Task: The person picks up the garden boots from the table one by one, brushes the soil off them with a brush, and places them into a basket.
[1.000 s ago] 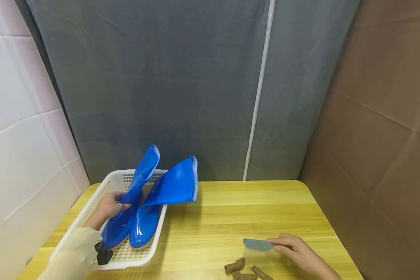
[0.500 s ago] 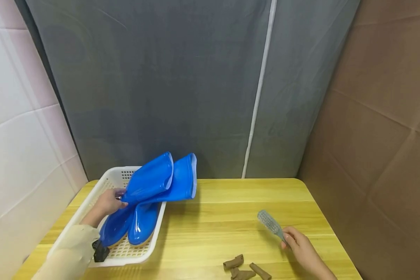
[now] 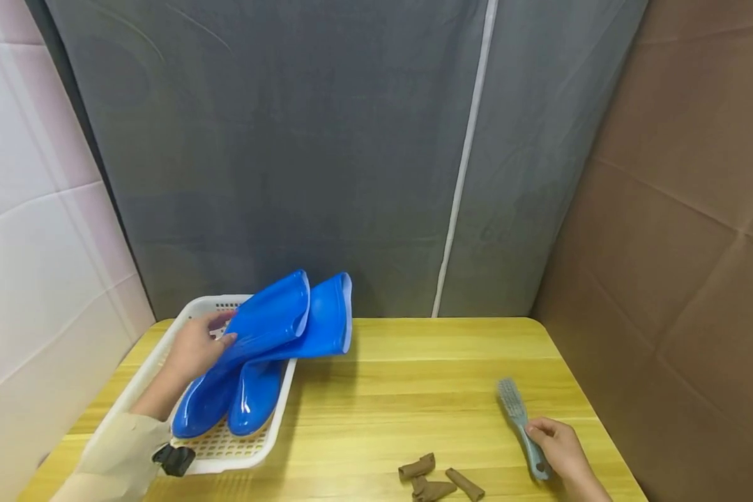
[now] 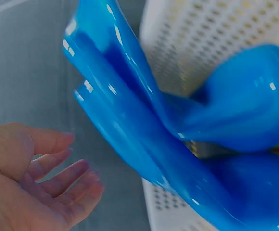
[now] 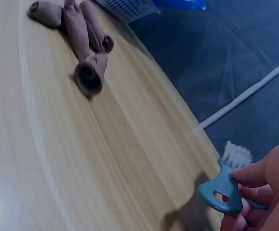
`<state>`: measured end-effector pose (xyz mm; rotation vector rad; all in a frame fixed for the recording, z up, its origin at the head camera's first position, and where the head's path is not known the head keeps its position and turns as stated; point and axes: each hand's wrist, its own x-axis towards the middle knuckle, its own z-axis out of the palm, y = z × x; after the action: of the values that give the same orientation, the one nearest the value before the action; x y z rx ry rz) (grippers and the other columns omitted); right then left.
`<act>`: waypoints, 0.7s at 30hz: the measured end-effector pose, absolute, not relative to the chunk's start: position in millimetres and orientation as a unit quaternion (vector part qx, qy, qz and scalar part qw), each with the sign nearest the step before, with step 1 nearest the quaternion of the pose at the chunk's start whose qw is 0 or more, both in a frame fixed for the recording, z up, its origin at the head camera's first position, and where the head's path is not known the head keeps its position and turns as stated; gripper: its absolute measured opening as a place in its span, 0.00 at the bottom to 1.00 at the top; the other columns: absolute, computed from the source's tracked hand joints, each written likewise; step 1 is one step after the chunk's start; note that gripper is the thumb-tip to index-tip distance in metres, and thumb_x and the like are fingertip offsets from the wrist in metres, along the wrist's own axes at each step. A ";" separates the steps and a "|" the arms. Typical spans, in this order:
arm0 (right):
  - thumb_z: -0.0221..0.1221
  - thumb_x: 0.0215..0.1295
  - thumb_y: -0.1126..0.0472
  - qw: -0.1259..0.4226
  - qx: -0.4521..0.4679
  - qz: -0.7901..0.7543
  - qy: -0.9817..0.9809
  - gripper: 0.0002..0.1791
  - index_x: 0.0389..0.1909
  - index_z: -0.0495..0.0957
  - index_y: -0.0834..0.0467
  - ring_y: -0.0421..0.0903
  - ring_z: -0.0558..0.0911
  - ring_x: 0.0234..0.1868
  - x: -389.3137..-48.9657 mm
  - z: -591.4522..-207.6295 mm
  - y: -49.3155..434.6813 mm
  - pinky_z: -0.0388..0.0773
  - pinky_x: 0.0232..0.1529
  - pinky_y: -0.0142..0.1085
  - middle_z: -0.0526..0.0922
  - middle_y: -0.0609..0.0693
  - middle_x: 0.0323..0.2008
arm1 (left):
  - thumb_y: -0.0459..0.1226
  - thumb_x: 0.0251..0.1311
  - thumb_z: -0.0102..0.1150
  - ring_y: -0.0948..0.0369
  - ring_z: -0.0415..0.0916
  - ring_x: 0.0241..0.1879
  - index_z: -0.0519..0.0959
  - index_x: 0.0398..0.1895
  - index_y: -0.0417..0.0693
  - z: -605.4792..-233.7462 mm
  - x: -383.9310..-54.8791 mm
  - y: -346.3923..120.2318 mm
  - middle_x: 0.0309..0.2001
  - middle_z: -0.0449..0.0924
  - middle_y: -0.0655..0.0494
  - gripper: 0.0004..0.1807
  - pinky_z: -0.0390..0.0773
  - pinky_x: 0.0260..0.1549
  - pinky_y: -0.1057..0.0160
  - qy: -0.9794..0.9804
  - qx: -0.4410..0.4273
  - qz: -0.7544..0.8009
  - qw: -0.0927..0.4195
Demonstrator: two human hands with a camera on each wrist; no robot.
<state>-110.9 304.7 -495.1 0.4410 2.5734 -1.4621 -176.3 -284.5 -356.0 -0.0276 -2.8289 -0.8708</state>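
Two blue rubber boots lie with their feet inside a white plastic basket (image 3: 282, 411); their shafts lean right over its rim. The left boot (image 3: 266, 321) overlaps the right boot (image 3: 335, 314). Beside the left boot's shaft is my left hand (image 3: 194, 348); in the left wrist view the left hand (image 4: 38, 178) has loosely bent fingers, apart from the boots and holding nothing. My right hand (image 3: 560, 446) pinches a grey-blue scrub brush (image 3: 519, 415) between thumb and fingers, bristle end pointing away. In the right wrist view, the brush (image 5: 223, 187) shows white bristles and a hole in its handle end.
Several rolled brown cloth pieces (image 3: 464, 482) lie at the front middle of the wooden table (image 3: 376, 411). A grey curtain (image 3: 288, 153) hangs behind, with a white panel (image 3: 37, 209) at left and a brown one (image 3: 678, 209) at right.
The left boot's shaft has tipped right onto the other boot, and my left hand has let go and shifted slightly up. My right hand has turned the brush bristles-up and moved it right.
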 end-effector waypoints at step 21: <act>0.65 0.64 0.58 -0.041 0.065 -0.354 0.932 0.12 0.45 0.84 0.60 0.36 0.77 0.29 -101.0 -481.8 300.0 0.75 0.30 0.28 0.85 0.47 0.32 | 0.31 0.62 0.64 0.44 0.83 0.50 0.78 0.60 0.48 -344.5 -120.3 -220.5 0.57 0.82 0.42 0.22 0.84 0.46 0.46 -0.929 -0.144 -0.303 0.156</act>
<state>-101.0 300.0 -481.8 0.2110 3.0069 -1.1413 -120.3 -220.5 -344.5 -0.4125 -2.6604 -0.8665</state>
